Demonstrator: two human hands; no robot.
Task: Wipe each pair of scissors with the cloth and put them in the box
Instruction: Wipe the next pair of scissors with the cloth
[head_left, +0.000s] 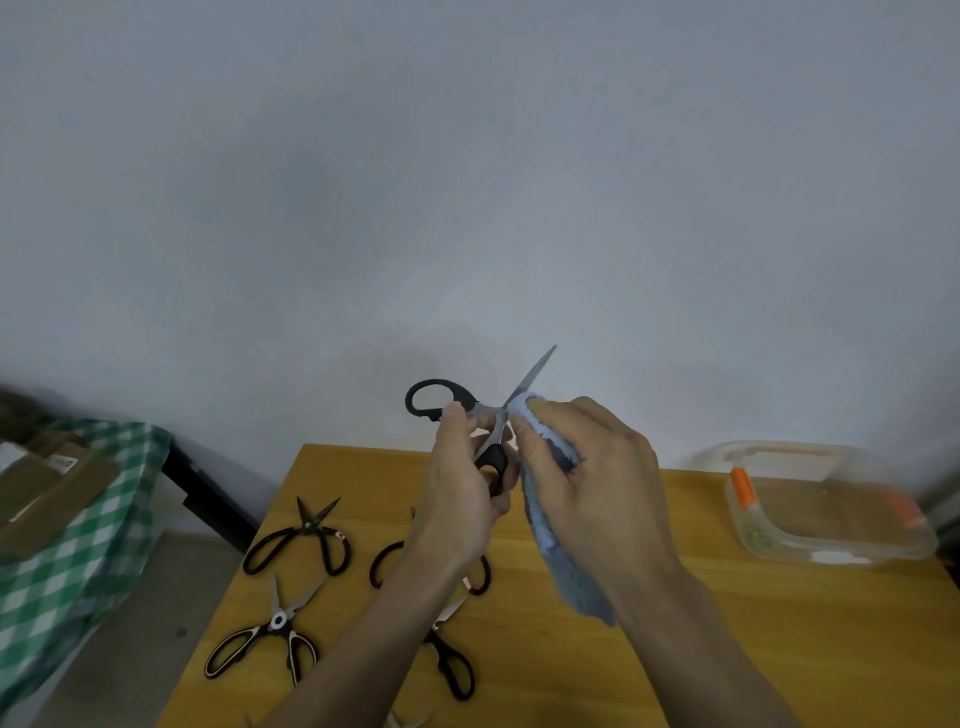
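Above table (675, 649), held scissors (498, 415) open, upper blade pointing up-right

Four pairs of black-handled scissors (298, 535) are being carried on the left part of a yellow wooden table (727, 649), two partly hidden. A clear plastic box (826, 512) is being carried near its far right corner.

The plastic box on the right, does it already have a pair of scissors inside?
No, the plastic box shows only its brownish bottom and orange clips, with no scissors visible in it.
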